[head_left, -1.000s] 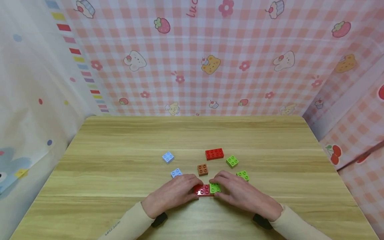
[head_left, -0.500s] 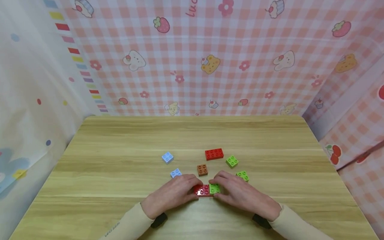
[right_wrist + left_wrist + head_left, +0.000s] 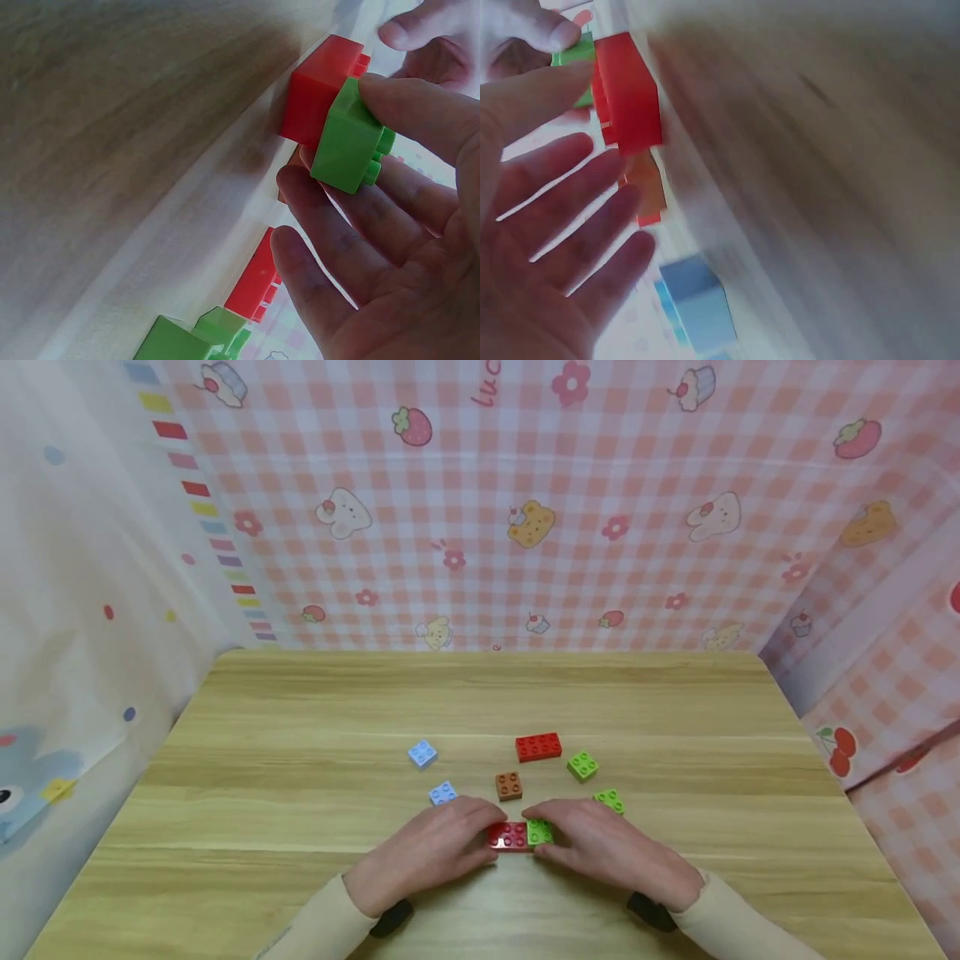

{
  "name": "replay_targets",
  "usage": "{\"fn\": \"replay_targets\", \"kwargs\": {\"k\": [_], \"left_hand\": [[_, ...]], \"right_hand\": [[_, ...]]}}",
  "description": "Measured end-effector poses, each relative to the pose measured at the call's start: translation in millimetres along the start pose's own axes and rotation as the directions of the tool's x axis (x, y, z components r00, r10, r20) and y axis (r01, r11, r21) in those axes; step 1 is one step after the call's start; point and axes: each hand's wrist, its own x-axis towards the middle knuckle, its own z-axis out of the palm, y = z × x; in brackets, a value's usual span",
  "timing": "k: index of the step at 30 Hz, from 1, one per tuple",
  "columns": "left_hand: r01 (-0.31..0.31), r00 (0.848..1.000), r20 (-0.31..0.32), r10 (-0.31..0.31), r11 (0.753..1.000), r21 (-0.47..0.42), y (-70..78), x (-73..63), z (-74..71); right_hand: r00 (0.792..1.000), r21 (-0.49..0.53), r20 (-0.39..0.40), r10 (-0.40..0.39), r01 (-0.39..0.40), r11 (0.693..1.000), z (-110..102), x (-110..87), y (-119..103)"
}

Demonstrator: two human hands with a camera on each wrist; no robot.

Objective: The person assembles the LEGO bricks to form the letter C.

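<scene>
A red eight-stud brick [image 3: 509, 836] lies between both hands on the wooden table [image 3: 322, 710]. A green four-stud brick [image 3: 539, 832] sits on its right end. My right hand [image 3: 615, 843] pinches the green brick, with the thumb on the near side and fingers behind it, as the right wrist view shows. The left hand [image 3: 435, 843] hovers at the red brick's left end, thumb and fingers spread around it. From the right wrist view its thumb [image 3: 397, 34] looks slightly apart from the brick. In the left wrist view the other left fingers [image 3: 577, 195] extend loosely.
Behind the hands lie a brown brick [image 3: 508, 786], another red brick [image 3: 538, 747], two light-blue bricks [image 3: 423, 754] to the left and two green bricks [image 3: 582, 766] to the right. A pink checked cloth [image 3: 480, 552] hangs past the far table edge.
Both hands stay around the bricks, the right hand a little flatter. The head view has shifted slightly. No brick has visibly moved on the table.
</scene>
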Motion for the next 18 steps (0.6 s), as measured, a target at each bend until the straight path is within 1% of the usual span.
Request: {"fn": "replay_targets", "kwargs": {"k": [2,4,10,12,14,18], "left_hand": [[-0.022,0.998,-0.053,0.023,0.999,0.027,-3.7,-5.7,-1.9],[-0.029,0.995,-0.095,0.033,0.999,0.042,-9.3,-11.2,-4.8],[-0.039,0.984,-0.173,0.042,0.999,0.02,-25.5,-23.3,-15.1],[-0.05,0.98,-0.191,0.052,0.999,0.017,-29.5,-25.1,-17.8],[-0.054,0.979,-0.196,0.055,0.999,0.008,-33.1,-25.9,-20.0],[-0.054,0.984,-0.17,0.049,0.998,-0.026,-39.2,-25.8,-23.7]], "right_hand": [[1.0,-0.006,-0.006,-0.005,0.005,1.0,0,0.0,0],[1.0,-0.012,-0.008,-0.008,0.008,1.0,0,-0.5,0],[1.0,-0.009,0.001,-0.001,0.001,1.0,0,-1.3,0],[1.0,-0.01,0.005,0.0,0.0,1.0,0,-1.1,1],[1.0,-0.01,0.009,0.001,-0.001,1.0,0,-0.9,1],[1.0,-0.009,0.016,-0.001,0.001,1.0,0,-0.5,2]]}}
